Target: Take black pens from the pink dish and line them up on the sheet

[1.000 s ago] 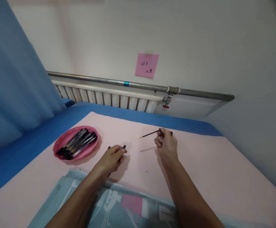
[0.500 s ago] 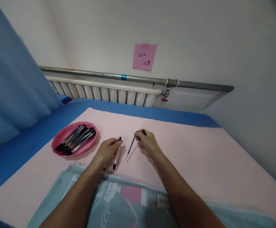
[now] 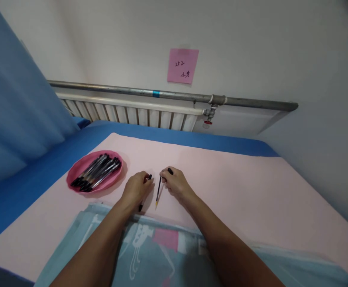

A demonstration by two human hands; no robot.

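My left hand [image 3: 136, 187] is closed around a pen barrel; its black end [image 3: 150, 177] sticks up past the thumb and fingers. Most of that barrel is hidden behind the hand. Below the fingers a black tip [image 3: 140, 207] shows near the cloth edge; whether it belongs to the held barrel I cannot tell. Just to the right, my right hand [image 3: 175, 181] pinches a thin dark pen refill [image 3: 158, 191] near its top. The refill slants down, its yellowish lower part [image 3: 156, 203] close above the pink surface. A black cap-like piece [image 3: 170, 171] pokes out of the same hand.
A pink oval basket [image 3: 69, 175] with several black-capped clear pens [image 3: 99, 171] stands on the left of the pink sheet [image 3: 236, 191]. Blue-green patterned cloth [image 3: 144, 255] lies under my forearms. Behind are a radiator [image 3: 132, 115], a pipe [image 3: 108, 87] and a blue curtain [image 3: 21, 103].
My right hand has moved left, bringing the refill nearer the left hand. The left hand has turned slightly, and the clear barrel seen below it before is now mostly hidden.
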